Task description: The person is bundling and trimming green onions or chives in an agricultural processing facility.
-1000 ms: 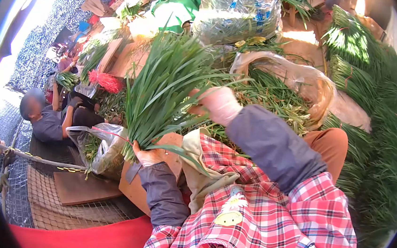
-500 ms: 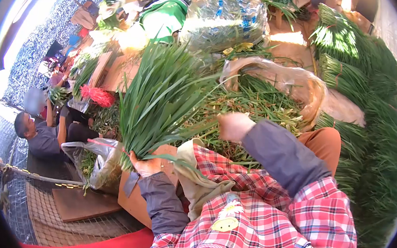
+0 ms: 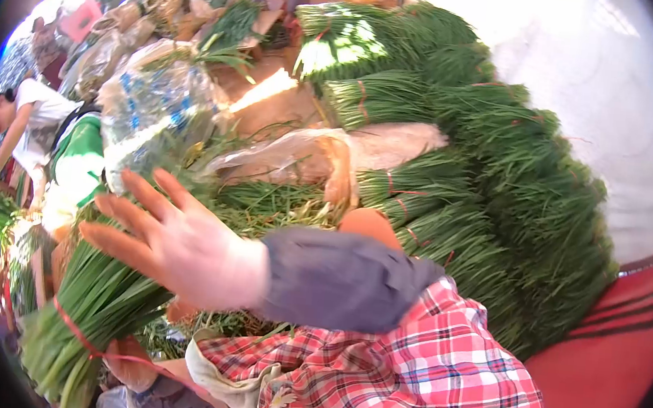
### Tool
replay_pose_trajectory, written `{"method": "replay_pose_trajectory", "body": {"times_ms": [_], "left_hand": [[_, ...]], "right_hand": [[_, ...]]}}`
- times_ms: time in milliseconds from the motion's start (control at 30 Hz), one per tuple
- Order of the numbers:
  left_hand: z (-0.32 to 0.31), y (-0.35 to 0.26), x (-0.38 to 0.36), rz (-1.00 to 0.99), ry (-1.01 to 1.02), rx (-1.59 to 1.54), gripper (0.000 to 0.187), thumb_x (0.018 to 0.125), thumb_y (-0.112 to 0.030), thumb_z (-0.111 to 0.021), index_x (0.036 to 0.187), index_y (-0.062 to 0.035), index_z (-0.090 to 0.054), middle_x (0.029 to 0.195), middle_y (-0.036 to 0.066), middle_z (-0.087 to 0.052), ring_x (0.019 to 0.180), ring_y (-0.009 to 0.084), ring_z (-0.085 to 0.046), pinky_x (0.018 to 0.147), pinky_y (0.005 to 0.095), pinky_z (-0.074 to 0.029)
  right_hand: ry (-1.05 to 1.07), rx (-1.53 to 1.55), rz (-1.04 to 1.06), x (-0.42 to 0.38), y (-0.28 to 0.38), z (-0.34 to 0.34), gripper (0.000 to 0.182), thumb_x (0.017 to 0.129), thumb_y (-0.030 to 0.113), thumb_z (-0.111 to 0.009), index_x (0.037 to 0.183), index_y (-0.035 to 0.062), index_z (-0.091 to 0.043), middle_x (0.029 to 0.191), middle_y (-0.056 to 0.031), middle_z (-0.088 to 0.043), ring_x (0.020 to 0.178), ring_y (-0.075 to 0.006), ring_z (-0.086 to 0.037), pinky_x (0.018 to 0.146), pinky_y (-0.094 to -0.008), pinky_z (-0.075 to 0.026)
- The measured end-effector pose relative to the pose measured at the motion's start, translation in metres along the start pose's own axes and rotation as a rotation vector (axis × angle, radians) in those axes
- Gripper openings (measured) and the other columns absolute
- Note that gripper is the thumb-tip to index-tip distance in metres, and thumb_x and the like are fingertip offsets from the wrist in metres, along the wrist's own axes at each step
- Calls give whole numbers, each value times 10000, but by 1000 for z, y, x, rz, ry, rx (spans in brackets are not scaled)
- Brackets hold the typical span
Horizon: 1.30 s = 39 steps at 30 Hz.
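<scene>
My left hand point(image 3: 132, 364), at the lower left, is wrapped round the base of a bunch of long green leaves point(image 3: 93, 300). A red tie point(image 3: 76, 331) circles the bunch, and its loose end trails right past that hand. My right hand point(image 3: 175, 245), in a pale glove with orange-brown fingers, is raised over the upper part of the bunch. Its fingers are spread and hold nothing, and it hides some of the leaves.
Tied green bundles point(image 3: 499, 180) are piled along the right. A clear plastic bag point(image 3: 149, 103) and loose cut leaves point(image 3: 272, 203) lie ahead. Another person in a white top point(image 3: 39, 113) bends at the far left. Red cloth point(image 3: 615, 369) lies lower right.
The view has swung to the right. A red tie now goes round the bunch in my left hand. My right hand has moved left over the bunch and opened its fingers.
</scene>
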<state>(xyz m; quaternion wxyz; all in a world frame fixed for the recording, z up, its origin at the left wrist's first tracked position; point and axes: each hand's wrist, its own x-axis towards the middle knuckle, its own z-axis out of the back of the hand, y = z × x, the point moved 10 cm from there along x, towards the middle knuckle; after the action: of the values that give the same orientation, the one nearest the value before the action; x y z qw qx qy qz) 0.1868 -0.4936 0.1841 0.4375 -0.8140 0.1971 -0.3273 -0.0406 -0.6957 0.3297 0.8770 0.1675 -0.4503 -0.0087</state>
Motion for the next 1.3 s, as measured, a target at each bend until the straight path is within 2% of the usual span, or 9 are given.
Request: {"method": "replay_pose_trajectory", "body": {"times_ms": [133,233,367,567,633,900,967,1167,1300], "left_hand": [[-153,42,67,52,285,69,623,793,-174,-521,1362,-29,-313,1393,113,-338,1270,261,-325,1056,439,-228],[-248,100,117,207,401,330,653,763,-1,-548,1366,-59,-303,1381,106,-346,1251,233,-345,949,372,-359],[-297,154,139,209,457,271,775,723,45,-562,1404,-98,-223,1435,115,-252,1285,242,-294,861,270,-403],[-195,276,110,544,520,570,658,749,2,-520,1366,-13,-289,1405,120,-325,1296,242,-303,928,299,-353],[-153,303,95,667,487,615,637,754,9,-513,1354,4,-300,1382,130,-356,1284,235,-329,926,294,-354],[-63,357,45,1024,310,688,656,739,-102,-562,1347,-13,-333,1322,143,-430,1227,211,-400,914,309,-362],[-57,361,42,1067,315,748,664,732,-112,-566,1347,-17,-335,1321,142,-431,1232,214,-398,933,321,-349],[-66,349,53,1018,290,709,651,726,-60,-544,1340,1,-336,1307,151,-430,1230,250,-396,993,341,-305],[-47,348,39,1039,299,715,651,747,-95,-553,1353,-24,-327,1324,145,-425,1223,221,-404,926,313,-358]], "right_hand": [[352,285,-250,9,-102,-34,981,479,284,-816,1294,72,-315,1123,-165,-527,1048,-295,-534,920,-411,-413],[-30,431,-179,-6,-179,37,804,545,89,-771,1252,81,-387,1022,-127,-599,971,-209,-582,871,-328,-469],[-14,-98,-417,-43,-279,157,663,589,89,-737,1202,125,-486,1055,-110,-598,985,-194,-580,878,-309,-470],[375,-1007,-355,-134,-413,232,579,603,-9,-626,1135,199,-531,906,-91,-581,923,-283,-557,794,-396,-438],[615,-1107,-606,-193,-473,223,583,595,-24,-609,1122,216,-541,930,-82,-581,965,-260,-546,832,-391,-423],[1442,-843,-1127,-519,-602,13,389,835,130,-466,1213,222,-473,1229,-102,-525,1121,-241,-517,972,-437,-355],[1099,-1150,-1315,-550,-614,13,358,898,198,-368,1244,245,-443,1252,-85,-512,1144,-197,-505,992,-445,-317],[1227,-946,-1423,-523,-613,40,246,869,203,-427,1044,208,-600,1030,-56,-632,990,-222,-601,729,-381,-489],[1157,-1001,-1283,-496,-583,31,447,867,173,-383,1307,256,-384,1323,-76,-437,1208,-299,-412,965,-517,-308]]}}
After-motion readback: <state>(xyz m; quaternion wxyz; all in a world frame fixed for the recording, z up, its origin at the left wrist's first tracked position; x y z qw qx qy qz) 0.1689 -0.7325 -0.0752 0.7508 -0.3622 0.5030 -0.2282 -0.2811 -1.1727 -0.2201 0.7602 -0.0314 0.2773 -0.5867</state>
